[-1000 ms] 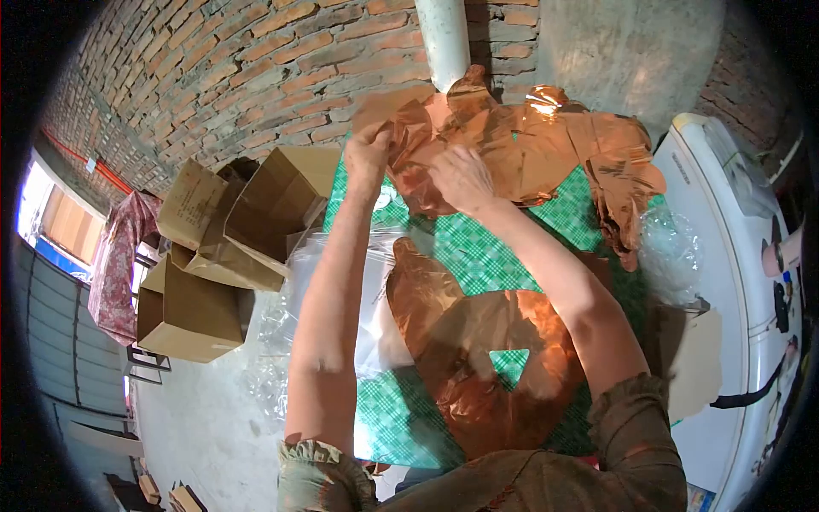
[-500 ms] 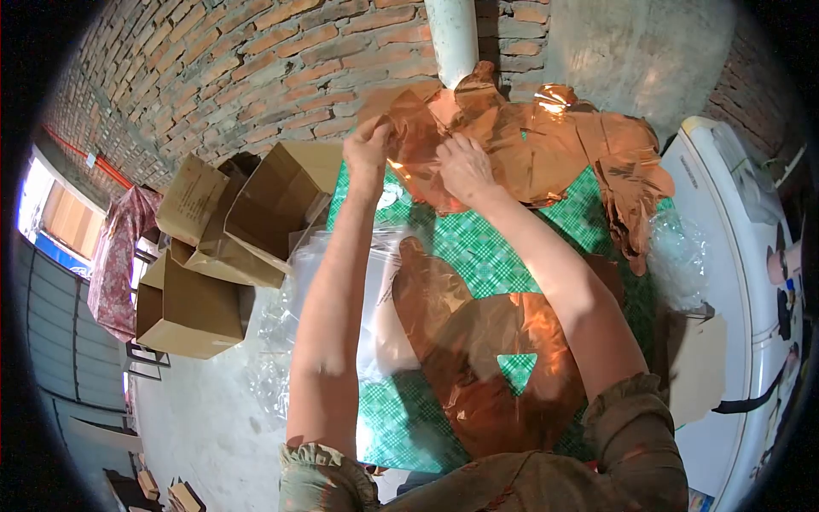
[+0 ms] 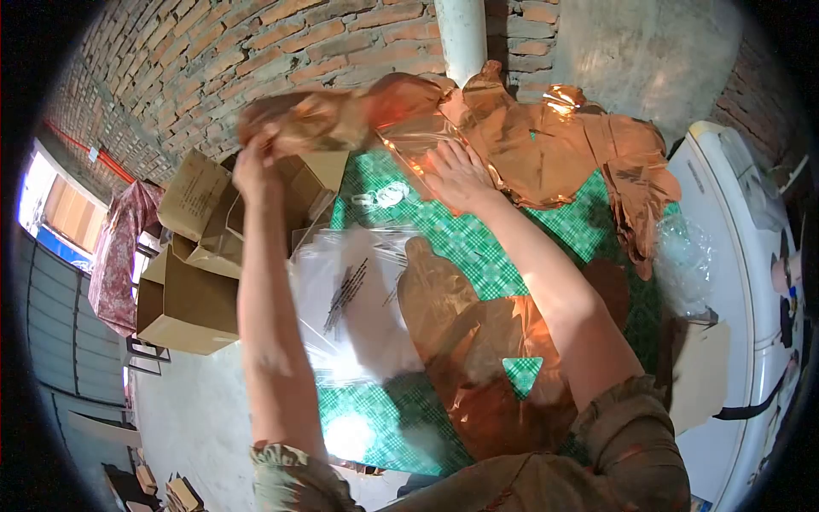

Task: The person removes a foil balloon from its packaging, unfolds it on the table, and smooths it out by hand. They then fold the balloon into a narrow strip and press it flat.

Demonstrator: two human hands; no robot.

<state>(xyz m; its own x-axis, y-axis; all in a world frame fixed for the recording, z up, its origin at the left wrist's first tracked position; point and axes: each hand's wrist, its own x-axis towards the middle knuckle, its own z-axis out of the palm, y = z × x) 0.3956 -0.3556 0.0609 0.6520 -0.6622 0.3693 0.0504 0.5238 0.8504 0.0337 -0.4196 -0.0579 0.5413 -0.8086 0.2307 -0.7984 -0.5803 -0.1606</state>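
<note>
My left hand (image 3: 256,173) is closed on the end of a copper-coloured foil balloon (image 3: 328,124), flat and blurred by motion, stretched out leftward above the cardboard boxes. My right hand (image 3: 461,177) lies flat with fingers spread, pressing on the near left edge of a heap of deflated copper foil balloons (image 3: 537,154) at the table's far side. Another flat foil balloon (image 3: 478,375), with a triangular hole, lies close to my body, below my right forearm. All rest on a green checked tablecloth (image 3: 478,256).
A stack of clear plastic bags (image 3: 341,282) with printed text lies at the table's left. Open cardboard boxes (image 3: 200,299) stand left of it. Crumpled clear plastic (image 3: 682,264) sits at the right, beside a white fridge (image 3: 725,222). A brick wall (image 3: 341,51) and pipe (image 3: 461,38) rise behind.
My left hand has moved left, drawing a foil balloon out from the heap across toward the boxes. My right hand has flattened, fingers spread, on the heap's edge.
</note>
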